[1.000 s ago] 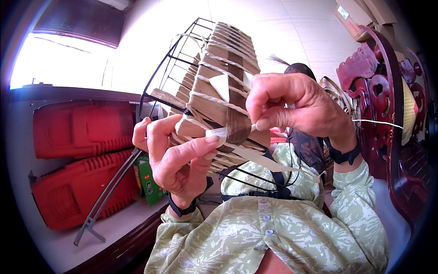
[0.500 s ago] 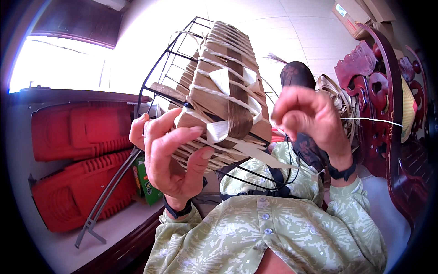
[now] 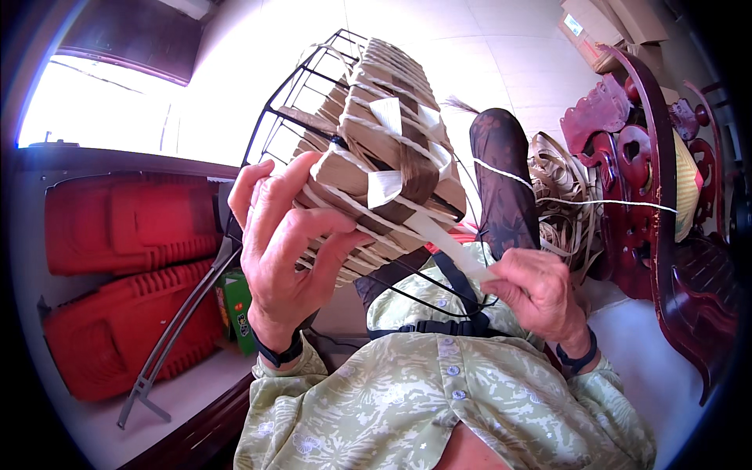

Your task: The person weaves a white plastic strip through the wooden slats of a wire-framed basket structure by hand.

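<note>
A part-woven basket of brown flat strips, white twisted cord and cream bands rests on a black wire frame, tilted over my lap. My left hand grips the basket's lower left side, fingers bent on the weave. A cream flat strip hangs diagonally from the lower weave, and my right hand pinches its lower part between thumb and fingers. A darker brown band crosses the cords on the basket's outer face.
Red plastic pieces, a metal tool and a green box lie left. Coiled strips are beside my leg. A carved wooden chair stands right, with a white cord running toward it; cardboard boxes sit behind.
My right hand has left the basket's face and moved down to grip the cream strip lower along it. My left hand still holds the basket, which has shifted slightly.
</note>
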`<state>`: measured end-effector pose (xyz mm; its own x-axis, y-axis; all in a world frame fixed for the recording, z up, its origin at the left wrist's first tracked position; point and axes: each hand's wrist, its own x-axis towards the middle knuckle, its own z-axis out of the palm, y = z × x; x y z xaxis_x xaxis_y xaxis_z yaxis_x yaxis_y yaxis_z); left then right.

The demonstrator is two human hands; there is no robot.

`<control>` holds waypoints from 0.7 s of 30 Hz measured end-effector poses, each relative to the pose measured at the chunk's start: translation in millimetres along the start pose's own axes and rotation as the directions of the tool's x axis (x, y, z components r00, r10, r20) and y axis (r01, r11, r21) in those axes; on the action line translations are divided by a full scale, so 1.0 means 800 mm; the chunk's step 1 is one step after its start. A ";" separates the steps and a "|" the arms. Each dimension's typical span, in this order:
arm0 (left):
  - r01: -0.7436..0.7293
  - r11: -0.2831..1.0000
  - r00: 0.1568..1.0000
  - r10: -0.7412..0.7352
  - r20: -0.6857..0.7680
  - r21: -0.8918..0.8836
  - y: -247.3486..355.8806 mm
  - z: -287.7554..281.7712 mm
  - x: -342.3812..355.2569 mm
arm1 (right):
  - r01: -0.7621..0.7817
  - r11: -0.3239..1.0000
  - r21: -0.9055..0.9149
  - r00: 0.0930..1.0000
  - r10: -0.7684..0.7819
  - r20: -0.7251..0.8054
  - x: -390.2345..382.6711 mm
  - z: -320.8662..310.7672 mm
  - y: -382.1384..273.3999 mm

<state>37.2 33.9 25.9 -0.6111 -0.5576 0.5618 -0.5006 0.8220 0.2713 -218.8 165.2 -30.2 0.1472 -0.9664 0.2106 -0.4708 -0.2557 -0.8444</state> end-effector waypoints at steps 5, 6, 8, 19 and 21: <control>0.059 0.998 0.998 -0.059 0.004 -0.015 -0.002 -0.012 -0.018 | 0.074 0.993 0.087 0.994 -0.080 0.068 0.000 0.006 -0.005; 0.096 0.994 0.994 -0.099 -0.045 -0.052 -0.007 -0.018 -0.031 | 0.096 0.988 0.117 0.988 -0.109 0.107 0.003 0.008 -0.005; 0.232 0.947 0.929 -0.283 -0.238 -0.220 -0.011 -0.008 -0.058 | 0.055 0.978 0.200 0.980 -0.091 0.177 0.011 0.008 0.000; 0.297 0.888 0.724 -0.449 -0.523 -0.351 -0.003 -0.003 -0.111 | 0.018 0.925 0.380 0.960 -0.122 0.252 0.070 0.026 0.010; 0.331 0.875 0.702 -0.479 -0.527 -0.354 0.000 -0.005 -0.113 | -0.125 0.895 0.429 0.979 0.040 0.202 0.087 0.026 0.002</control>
<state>94.9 85.1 -21.9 0.1336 -0.7243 0.6764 -0.4226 0.5757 0.7000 -190.8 97.9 -27.2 0.3010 -0.9508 0.0730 -0.0664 -0.0973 -0.9930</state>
